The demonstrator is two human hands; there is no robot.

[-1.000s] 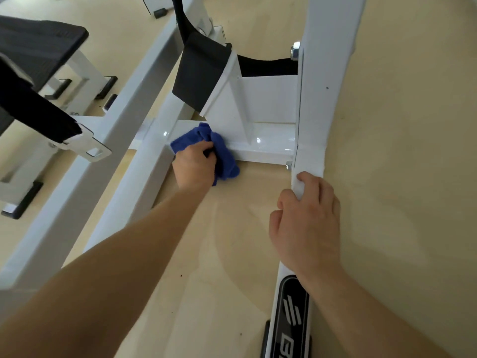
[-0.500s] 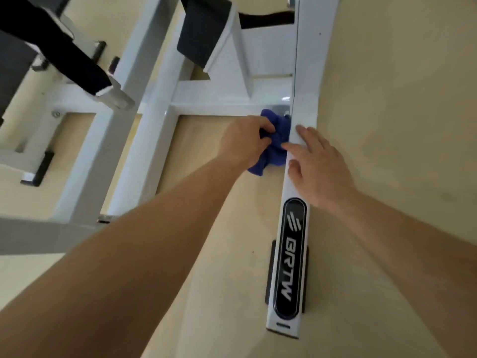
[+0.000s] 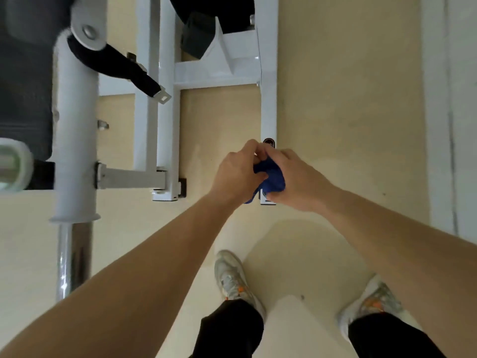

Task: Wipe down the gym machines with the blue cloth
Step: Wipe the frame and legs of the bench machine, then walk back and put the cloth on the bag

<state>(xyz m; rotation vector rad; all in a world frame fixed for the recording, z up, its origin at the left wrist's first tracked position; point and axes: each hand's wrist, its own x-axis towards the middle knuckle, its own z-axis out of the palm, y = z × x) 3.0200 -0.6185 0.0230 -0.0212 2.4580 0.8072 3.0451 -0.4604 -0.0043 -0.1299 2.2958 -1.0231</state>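
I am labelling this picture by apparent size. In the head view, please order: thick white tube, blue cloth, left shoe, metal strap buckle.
1. thick white tube
2. left shoe
3. blue cloth, partly covered, so its rank below the shoe is unsure
4. metal strap buckle

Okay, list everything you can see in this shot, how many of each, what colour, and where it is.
blue cloth: one, blue, bunched between both hands over the near end of the right floor rail
machine frame: one, white, rails and a crossbar on the floor, upper middle
thick tube: one, white, left side
chrome bar: one, silver, sticking out of the tube's near end
strap: one, black with a metal buckle, upper left
floor: beige, all around
shoes: two, whitish with orange marks, bottom
trouser legs: two, black, bottom edge
left hand: one, gripping the cloth
right hand: one, gripping the cloth
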